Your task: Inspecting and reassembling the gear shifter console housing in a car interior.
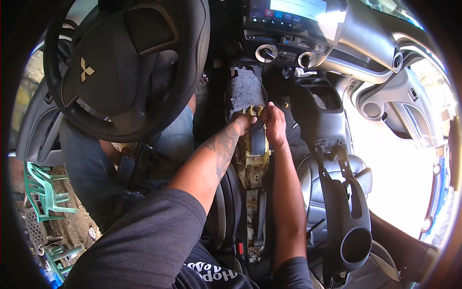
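A gear shifter base (249, 142) with a yellowish frame and a dark middle plate stands in the stripped centre tunnel between the front seats. My left hand (243, 121) grips the far left part of this frame, its thumb across the top and the other fingers mostly hidden. At the far right corner, my right hand (274, 124) is closed with its fingers curled; whatever they pinch is hidden. Just beyond both hands, a grey felt pad (246, 86) covers the front of the tunnel.
The steering wheel (127, 62) is at upper left, above my jeans-clad legs (86, 168). A removed black centre console trim (337, 192) leans over the passenger seat (310, 173). Ahead are the lit dashboard screen (288, 17) and climate knobs (266, 53). The passenger door (399, 106) stands open.
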The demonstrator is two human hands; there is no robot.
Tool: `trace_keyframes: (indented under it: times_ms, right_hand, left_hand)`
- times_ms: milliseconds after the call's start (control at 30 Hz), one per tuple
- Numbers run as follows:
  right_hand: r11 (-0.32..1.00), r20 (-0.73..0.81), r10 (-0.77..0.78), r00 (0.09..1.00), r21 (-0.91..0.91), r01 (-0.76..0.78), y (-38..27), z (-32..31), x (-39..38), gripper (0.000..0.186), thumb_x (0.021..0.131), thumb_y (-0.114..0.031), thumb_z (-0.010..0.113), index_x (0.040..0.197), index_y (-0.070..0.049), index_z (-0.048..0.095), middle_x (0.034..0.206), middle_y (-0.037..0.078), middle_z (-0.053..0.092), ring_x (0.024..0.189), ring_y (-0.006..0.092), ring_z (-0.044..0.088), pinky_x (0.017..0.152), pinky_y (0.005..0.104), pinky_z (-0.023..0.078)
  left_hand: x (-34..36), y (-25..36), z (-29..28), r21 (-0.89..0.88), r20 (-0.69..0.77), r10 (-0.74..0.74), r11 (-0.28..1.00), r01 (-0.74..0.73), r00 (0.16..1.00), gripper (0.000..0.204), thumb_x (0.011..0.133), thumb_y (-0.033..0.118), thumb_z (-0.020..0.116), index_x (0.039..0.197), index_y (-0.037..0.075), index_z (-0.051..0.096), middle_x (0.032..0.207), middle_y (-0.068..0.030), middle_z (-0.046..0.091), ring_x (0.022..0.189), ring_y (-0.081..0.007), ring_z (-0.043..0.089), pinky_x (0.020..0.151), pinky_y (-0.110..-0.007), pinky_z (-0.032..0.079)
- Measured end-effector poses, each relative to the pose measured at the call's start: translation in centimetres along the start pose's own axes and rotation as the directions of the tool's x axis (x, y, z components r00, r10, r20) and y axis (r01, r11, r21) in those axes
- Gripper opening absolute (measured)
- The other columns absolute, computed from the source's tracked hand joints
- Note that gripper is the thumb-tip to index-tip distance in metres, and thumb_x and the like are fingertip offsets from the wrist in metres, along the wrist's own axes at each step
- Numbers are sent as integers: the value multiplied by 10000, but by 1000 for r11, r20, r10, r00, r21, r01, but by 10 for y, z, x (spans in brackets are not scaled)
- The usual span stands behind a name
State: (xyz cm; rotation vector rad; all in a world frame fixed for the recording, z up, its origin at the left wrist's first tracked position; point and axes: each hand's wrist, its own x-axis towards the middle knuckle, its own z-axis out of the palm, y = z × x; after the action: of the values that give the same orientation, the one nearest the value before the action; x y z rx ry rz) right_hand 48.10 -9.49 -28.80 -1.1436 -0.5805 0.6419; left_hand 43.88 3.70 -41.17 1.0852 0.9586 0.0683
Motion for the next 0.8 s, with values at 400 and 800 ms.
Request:
trace_keyframes:
  times_ms: [400,800]
  right_hand:
    - [995,42,-20,999,94,16,-1,-8,3,392,1033,-309,463,715,-80,455,655,10,423,631,131,389,622,292,342]
    - [980,-159,-193,968,23,200,5,18,-21,432,1061,-303,432,674,-132,340,629,-42,306,590,84,278,558,282,264]
  left_hand:
    - [-34,18,3,58,-78,8,998,-3,997,387,828,101,775,1164,-33,636,1074,-137,696,930,-250,665,859,-412,528]
    - [-1,1,-8,268,-129,59,963,-23,990,324,823,123,778,1093,-18,665,1031,-116,689,897,-230,652,801,-410,515]
